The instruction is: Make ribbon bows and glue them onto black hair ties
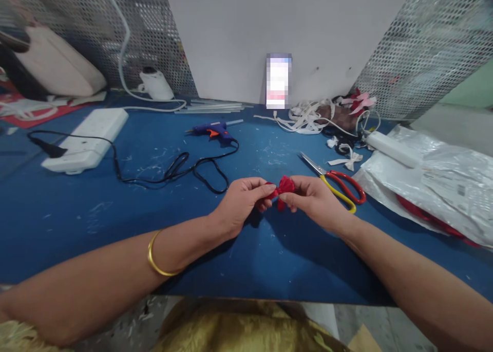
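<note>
Above the near part of the smooth blue tabletop point(269, 270), between the two hands, is a red ribbon bow point(285, 184). Its fabric is glossy and gathered into a rounded loop, with a short piece extending below. The left hand point(239, 203) pinches the bow's left side between thumb and fingers; the right hand point(318, 200) is clamped on its right side in the same manner. A rigid gold bangle point(151, 254) encircles the left forearm. Just beside the right hand lie scissors point(322, 172) with tapered metal blades and looped handles, one red, one yellow. Farther back rests a glue gun point(211, 129) with a blue body, an orange trigger and a slim translucent stick at its rear. Thin black cord point(131, 180) curves loosely toward a white, block-shaped power strip point(90, 141). At right, a crinkled, shiny plastic bag point(442, 180) covers red material.
</note>
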`<act>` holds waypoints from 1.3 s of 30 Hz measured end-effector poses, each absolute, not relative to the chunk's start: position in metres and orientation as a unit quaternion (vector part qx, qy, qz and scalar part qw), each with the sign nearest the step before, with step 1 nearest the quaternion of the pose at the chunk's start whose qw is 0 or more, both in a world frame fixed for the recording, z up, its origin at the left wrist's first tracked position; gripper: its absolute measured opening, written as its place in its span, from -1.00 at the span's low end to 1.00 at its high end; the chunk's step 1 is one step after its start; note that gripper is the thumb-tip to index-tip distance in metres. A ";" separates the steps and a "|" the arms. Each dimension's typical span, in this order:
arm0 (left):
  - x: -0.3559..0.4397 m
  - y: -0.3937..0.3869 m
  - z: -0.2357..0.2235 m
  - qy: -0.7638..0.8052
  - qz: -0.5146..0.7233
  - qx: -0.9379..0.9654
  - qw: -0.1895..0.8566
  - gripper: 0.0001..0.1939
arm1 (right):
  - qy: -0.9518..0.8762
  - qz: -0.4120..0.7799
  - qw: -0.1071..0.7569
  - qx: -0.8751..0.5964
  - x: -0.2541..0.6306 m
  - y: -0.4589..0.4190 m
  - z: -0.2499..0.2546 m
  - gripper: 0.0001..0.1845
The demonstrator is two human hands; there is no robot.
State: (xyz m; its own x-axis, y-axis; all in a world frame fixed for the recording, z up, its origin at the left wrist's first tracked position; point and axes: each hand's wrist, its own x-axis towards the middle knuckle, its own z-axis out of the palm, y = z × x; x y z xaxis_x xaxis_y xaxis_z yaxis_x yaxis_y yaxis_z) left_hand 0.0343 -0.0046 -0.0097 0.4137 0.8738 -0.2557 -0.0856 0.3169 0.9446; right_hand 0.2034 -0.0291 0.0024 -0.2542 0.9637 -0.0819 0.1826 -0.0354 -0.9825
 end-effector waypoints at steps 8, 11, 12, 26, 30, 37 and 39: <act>0.032 -0.003 -0.006 0.392 0.332 0.514 0.687 -0.71 | -0.576 0.530 0.379 -0.494 0.201 -0.030 0.003 -0.87; 0.033 -0.005 -0.004 0.409 0.332 0.535 0.661 -0.75 | -0.586 0.534 0.361 -0.490 0.201 -0.030 -0.001 -0.87; 0.033 -0.005 -0.004 0.417 0.331 0.541 0.651 -0.76 | -0.591 0.535 0.354 -0.489 0.201 -0.030 -0.002 -0.87; 0.034 -0.005 -0.008 0.407 0.337 0.529 0.664 -0.79 | -0.662 0.400 0.377 -0.510 0.199 -0.034 0.001 -0.81; 0.034 -0.005 -0.009 0.399 0.328 0.531 0.672 -0.67 | -0.585 0.423 0.431 -0.541 0.200 -0.033 0.002 -0.82; 0.033 -0.004 -0.007 0.418 0.342 0.546 0.641 -0.80 | -0.538 0.491 0.442 -0.524 0.202 -0.032 0.002 -0.77; 0.032 -0.004 -0.006 0.421 0.352 0.553 0.627 -0.81 | -0.532 0.526 0.430 -0.505 0.200 -0.033 0.003 -0.78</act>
State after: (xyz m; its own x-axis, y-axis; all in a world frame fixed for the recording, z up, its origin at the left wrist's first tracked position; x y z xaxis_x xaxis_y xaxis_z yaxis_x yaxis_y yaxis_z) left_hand 0.0324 -0.0043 -0.0064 0.3981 0.9068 -0.1391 0.0252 0.1408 0.9897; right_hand 0.2004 -0.0330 0.0026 -0.1205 0.9900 -0.0731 0.0838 -0.0633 -0.9945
